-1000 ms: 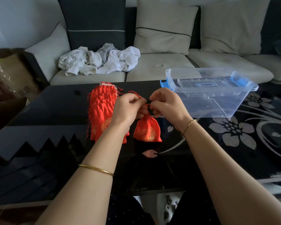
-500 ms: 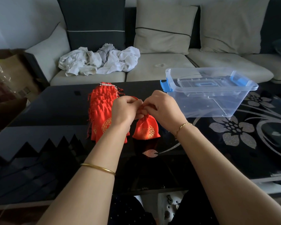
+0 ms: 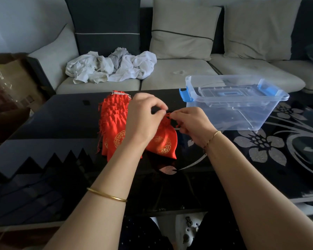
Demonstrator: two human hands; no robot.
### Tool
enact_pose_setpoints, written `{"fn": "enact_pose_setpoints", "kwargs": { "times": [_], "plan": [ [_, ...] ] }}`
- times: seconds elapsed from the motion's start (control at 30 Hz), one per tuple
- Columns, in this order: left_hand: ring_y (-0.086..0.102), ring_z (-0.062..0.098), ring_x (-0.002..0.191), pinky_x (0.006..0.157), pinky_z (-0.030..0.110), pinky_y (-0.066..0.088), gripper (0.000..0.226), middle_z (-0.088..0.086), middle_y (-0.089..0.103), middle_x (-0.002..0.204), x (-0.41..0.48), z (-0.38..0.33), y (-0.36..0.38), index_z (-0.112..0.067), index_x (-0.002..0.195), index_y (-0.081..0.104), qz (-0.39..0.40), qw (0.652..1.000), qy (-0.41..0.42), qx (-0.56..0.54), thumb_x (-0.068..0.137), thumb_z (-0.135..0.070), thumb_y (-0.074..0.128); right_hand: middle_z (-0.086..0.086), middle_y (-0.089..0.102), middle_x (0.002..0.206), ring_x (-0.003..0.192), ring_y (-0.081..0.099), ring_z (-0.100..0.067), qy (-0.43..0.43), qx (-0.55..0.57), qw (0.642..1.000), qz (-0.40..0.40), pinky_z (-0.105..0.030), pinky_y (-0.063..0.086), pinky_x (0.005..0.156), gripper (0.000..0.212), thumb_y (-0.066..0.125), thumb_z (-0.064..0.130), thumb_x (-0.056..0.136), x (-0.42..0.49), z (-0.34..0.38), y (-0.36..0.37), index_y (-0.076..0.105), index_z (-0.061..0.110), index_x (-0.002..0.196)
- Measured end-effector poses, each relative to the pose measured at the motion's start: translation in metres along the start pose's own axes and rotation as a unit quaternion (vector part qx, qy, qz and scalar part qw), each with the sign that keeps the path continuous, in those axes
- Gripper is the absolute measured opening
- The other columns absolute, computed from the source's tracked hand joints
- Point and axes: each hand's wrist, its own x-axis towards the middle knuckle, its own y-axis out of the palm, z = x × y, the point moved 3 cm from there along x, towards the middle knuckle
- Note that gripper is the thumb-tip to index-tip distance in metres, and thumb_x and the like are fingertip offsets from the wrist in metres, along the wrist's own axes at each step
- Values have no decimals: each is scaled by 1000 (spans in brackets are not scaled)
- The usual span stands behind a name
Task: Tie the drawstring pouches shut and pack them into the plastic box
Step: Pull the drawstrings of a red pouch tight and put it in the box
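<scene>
A red drawstring pouch (image 3: 163, 141) with gold print lies on the black glass table (image 3: 61, 123), its gathered neck pointing away from me. My left hand (image 3: 143, 120) pinches the red cord at the neck from the left. My right hand (image 3: 192, 125) pinches the other cord end just to the right. A stack of several flat red pouches (image 3: 114, 123) lies behind my left hand, partly hidden by it. The clear plastic box (image 3: 233, 105) with blue latches stands to the right, its lid lying inside.
A sofa (image 3: 170, 74) with cushions runs along the table's far edge, with crumpled white cloth (image 3: 112, 67) on its seat. A cardboard box (image 3: 9, 91) stands at the far left. White flower patterns (image 3: 264, 147) mark the table's right side.
My hands met over the pouch neck, then drew apart again with the cords. The pouch has tipped so its neck leans to the right.
</scene>
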Motion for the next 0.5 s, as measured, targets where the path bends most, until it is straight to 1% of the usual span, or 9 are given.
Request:
{"fn": "enact_pose_setpoints", "kwargs": {
  "times": [0.03,0.1,0.17,0.23,0.37,0.43,0.5],
  "plan": [
    [50,12,104,87,11,32,11,-3,55,103,-1,-2,3,-20,83,73,9,1000,9,26,76,-11,73,-3,50,64,55,42,-10,12,23,1000,5,-20,37,50,12,60,12,89,-1,0,0,69,4,91],
    [48,19,108,88,12,27,11,-1,52,106,-2,-1,7,-20,86,75,4,998,16,63,76,-16,75,-4,45,61,52,38,-11,32,60,998,17,-23,35,51,10,60,9,88,-3,1,1,67,5,83],
    [46,21,111,87,14,27,10,2,52,110,-3,-2,9,-20,87,75,6,996,18,82,77,-19,75,-5,43,59,51,36,-12,47,85,995,30,-24,34,51,12,60,7,88,-4,0,1,66,6,78],
    [43,21,114,85,16,30,10,2,52,114,-3,-3,9,-21,88,75,11,996,20,90,78,-20,74,-4,42,58,51,36,-12,57,95,993,38,-23,35,50,14,60,7,88,-3,-1,1,64,7,75],
    [41,19,117,83,19,33,12,1,51,117,-3,-3,11,-20,90,74,18,993,28,110,79,-20,73,-4,44,61,52,38,-10,72,106,991,48,-22,36,51,10,58,9,90,-2,-3,0,66,4,87],
    [42,19,116,83,20,34,11,1,53,116,-3,-1,12,-18,89,74,17,993,32,109,79,-19,73,-4,45,62,52,39,-9,71,109,990,55,-21,36,52,10,57,9,91,-2,-4,0,65,5,86],
    [44,19,114,82,18,31,9,0,55,115,-2,1,14,-17,87,75,17,994,33,102,79,-20,73,-4,46,64,54,39,-9,67,97,991,61,-21,38,53,11,56,10,92,-2,-4,0,65,6,86]
  ]
}}
